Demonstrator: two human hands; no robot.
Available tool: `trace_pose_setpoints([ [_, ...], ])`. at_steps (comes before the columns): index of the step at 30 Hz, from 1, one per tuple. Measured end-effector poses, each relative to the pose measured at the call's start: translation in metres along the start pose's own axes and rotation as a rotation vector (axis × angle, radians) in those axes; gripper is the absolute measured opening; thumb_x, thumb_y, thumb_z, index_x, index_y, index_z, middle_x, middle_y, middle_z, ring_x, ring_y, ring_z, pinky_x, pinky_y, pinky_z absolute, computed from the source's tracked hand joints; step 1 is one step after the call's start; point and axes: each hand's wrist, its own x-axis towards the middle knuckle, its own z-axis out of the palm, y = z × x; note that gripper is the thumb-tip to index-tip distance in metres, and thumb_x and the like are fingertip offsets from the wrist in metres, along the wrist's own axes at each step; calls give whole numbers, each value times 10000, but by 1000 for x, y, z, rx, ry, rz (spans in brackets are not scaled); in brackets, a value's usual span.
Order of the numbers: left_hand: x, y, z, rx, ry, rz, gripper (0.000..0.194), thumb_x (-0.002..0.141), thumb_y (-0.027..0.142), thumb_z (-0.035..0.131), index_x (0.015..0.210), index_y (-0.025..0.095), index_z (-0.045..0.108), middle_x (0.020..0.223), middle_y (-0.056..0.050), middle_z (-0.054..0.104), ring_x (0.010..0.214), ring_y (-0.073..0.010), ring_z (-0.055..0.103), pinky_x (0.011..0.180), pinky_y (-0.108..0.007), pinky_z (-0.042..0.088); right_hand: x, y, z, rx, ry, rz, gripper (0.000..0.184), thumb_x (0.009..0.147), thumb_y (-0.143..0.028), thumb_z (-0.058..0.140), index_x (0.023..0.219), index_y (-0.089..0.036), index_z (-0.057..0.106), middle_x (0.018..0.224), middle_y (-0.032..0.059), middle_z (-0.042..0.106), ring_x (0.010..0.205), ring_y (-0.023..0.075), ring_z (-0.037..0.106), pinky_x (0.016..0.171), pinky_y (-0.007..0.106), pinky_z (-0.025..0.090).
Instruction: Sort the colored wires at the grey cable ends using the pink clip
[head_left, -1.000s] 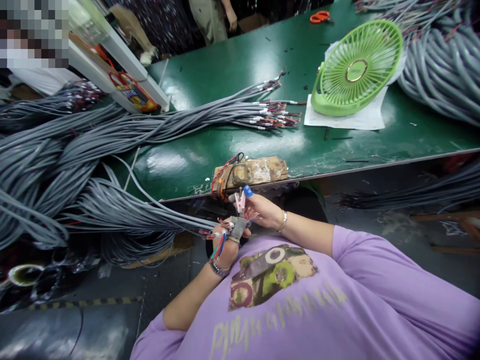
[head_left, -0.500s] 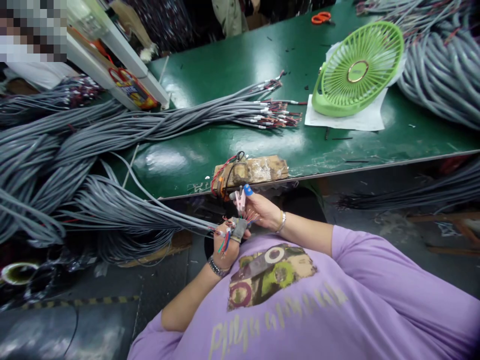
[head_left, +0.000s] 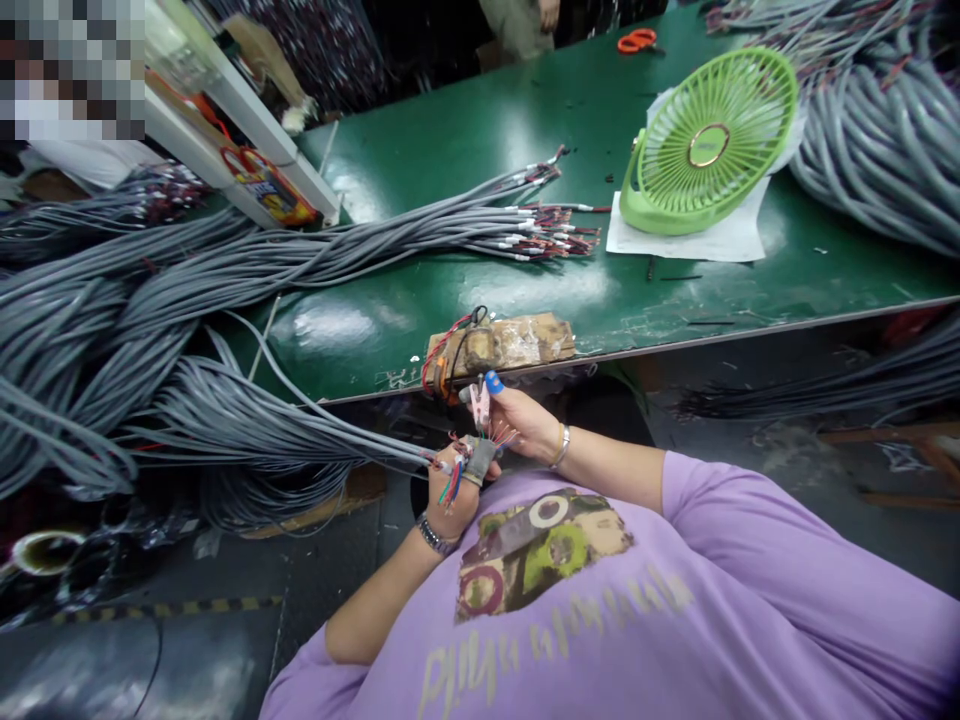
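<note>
My left hand [head_left: 454, 492] is closed around the end of a grey cable [head_left: 401, 448], and its thumb wears a grey wrap [head_left: 478, 462]. Short red, blue and green wires [head_left: 452, 484] stick out over the fingers. Thin coloured wires [head_left: 504, 436] fan out between both hands. My right hand [head_left: 529, 422], with a blue cover [head_left: 493, 382] on the thumb, is closed on a small pink clip [head_left: 480, 408] just above those wires. Its other fingertips are mostly hidden behind the clip.
A wooden block [head_left: 525, 342] with red and black leads lies at the edge of the green table [head_left: 360, 325]. Grey cable bundles [head_left: 315, 250] spread leftward. A green fan [head_left: 709, 145], orange-handled scissors [head_left: 637, 41] and coiled cables [head_left: 885, 150] lie beyond.
Both hands keep nearly the same hold and place. The view has shifted slightly, and another person's hand now shows at the top edge.
</note>
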Motion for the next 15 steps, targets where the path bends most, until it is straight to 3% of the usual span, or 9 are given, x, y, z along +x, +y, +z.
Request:
trace_pose_setpoints([
  [15, -4, -8, -2, 9, -5, -37, 373, 904, 361, 489, 591, 198, 609, 582, -9, 624, 576, -152, 589, 626, -284, 463, -1, -1, 0, 19, 10, -3, 439, 773, -544, 669, 778, -105, 668, 583, 1, 594, 514, 75, 530, 469, 173, 430],
])
